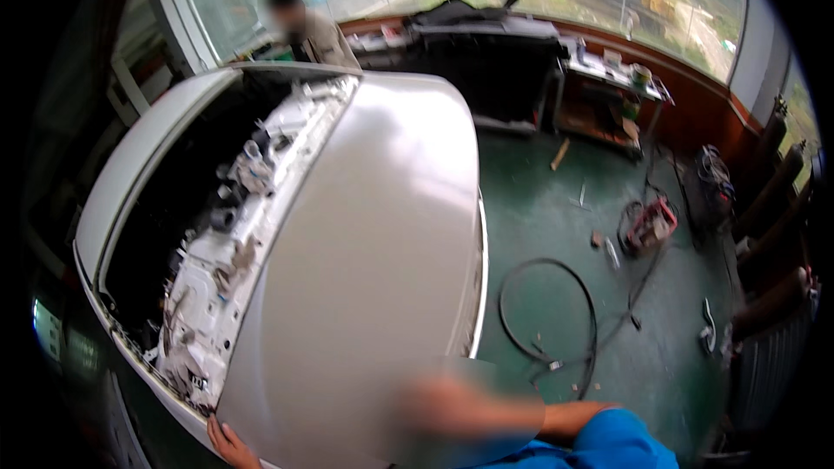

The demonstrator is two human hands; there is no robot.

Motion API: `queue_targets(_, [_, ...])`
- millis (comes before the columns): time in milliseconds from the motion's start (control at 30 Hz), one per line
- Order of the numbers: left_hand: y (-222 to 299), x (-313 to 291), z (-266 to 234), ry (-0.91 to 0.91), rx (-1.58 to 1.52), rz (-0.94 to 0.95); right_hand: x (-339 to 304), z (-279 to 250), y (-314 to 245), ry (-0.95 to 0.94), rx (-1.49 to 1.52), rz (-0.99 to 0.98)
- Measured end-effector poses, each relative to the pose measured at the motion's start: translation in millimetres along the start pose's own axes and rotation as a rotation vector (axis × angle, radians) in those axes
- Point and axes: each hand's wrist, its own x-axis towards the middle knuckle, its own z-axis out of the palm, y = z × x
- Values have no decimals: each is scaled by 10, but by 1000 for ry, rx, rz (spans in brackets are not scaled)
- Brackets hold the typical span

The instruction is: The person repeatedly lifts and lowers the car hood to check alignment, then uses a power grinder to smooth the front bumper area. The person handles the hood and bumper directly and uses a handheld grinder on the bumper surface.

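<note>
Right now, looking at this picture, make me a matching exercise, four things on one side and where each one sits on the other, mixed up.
Things:
1. white car panel
2. black hose loop
3. left hand
4. cluttered workbench

Places:
a. under the far window
b. lying on the green floor, right of the car
c. gripping the panel's near lower edge
d. fills the middle of the view, raised over the stripped white car body

Pairs: 1-d, 2-b, 3-c, 4-a
</note>
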Motion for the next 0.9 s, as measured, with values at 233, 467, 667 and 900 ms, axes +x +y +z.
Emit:
queue_targets(233, [-183, -233, -98, -34, 16, 33, -842, -685, 118, 25, -367, 378])
queue_targets(467, [1020, 35, -410, -114, 339, -286, -2745, -2528, 2069, 206, -768, 1468])
queue_targets(667, [3545, 242, -51, -198, 152, -352, -3595, -4355, 2663, 451, -572, 1900])
queue_targets(900, [5902, 35, 2057, -261, 163, -161, -1159, -6763, 3542, 204, -756, 1518])
